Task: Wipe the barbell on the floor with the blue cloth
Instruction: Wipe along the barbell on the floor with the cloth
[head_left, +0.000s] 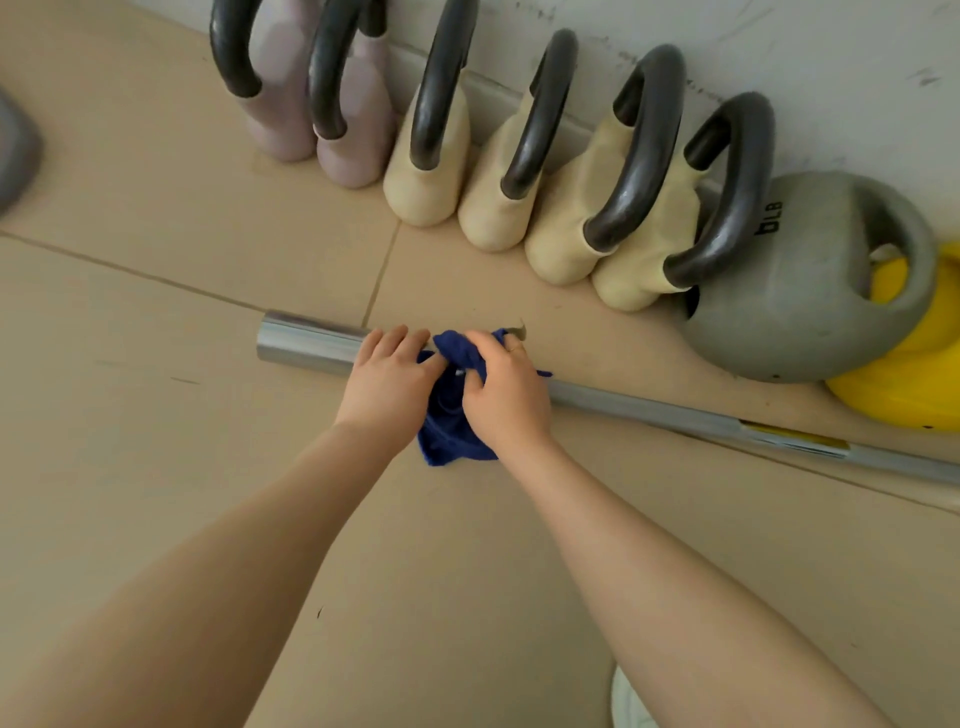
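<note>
Chrome shows only in parts along the barbell (306, 340), which lies on the tan floor (156, 291) in front of a row of kettlebells: its thick sleeve end is bare at the left, its thinner shaft runs off the right edge of the view, and the stretch between is hidden under both hands and the blue cloth (451, 415). The cloth is bunched over the bar, one corner trailing onto the floor toward the person. The left hand (387, 387) lies over the sleeve with fingers curled across the metal and the thumb against the cloth; whether it truly clasps the bar cannot be told. The right hand (506, 397) grips the bunched cloth on top of the bar, fingers curled into the folds. Cream kettlebells (524, 208) and pinkish ones stand against the wall, their upper handles partly cut off; a grey kettlebell (795, 291) half hides a yellow one (914, 384).
</note>
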